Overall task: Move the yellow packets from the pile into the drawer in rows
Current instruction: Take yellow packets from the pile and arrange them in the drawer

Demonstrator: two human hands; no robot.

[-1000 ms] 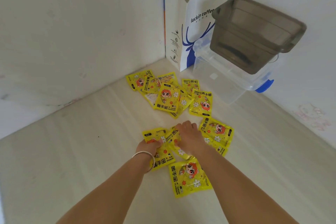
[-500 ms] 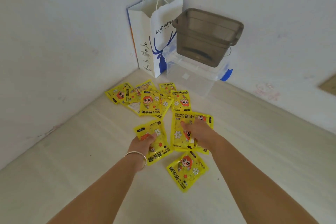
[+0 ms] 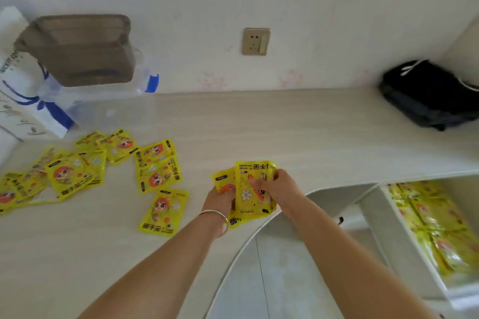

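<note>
Both hands hold a small stack of yellow packets (image 3: 250, 189) above the desk's front edge. My left hand (image 3: 220, 202), with a silver bangle on the wrist, grips the stack from below. My right hand (image 3: 278, 186) pinches the top packet from the right. The pile of yellow packets (image 3: 77, 171) lies spread on the desk at the left, and one single packet (image 3: 164, 211) lies nearer to me. The open drawer (image 3: 396, 235) sits at the lower right, with rows of yellow packets (image 3: 438, 225) inside it.
A brown plastic bin (image 3: 80, 49) rests on a clear box (image 3: 103, 109) at the back left, beside a white paper bag (image 3: 18, 101). A black bag (image 3: 427, 93) lies at the back right. A wall socket (image 3: 255, 41) is on the wall behind the desk (image 3: 285, 132).
My view has swung right, bringing the drawer into sight. Both hands lifted packets off the desk and carried them right, away from the pile, joining them into one stack.
</note>
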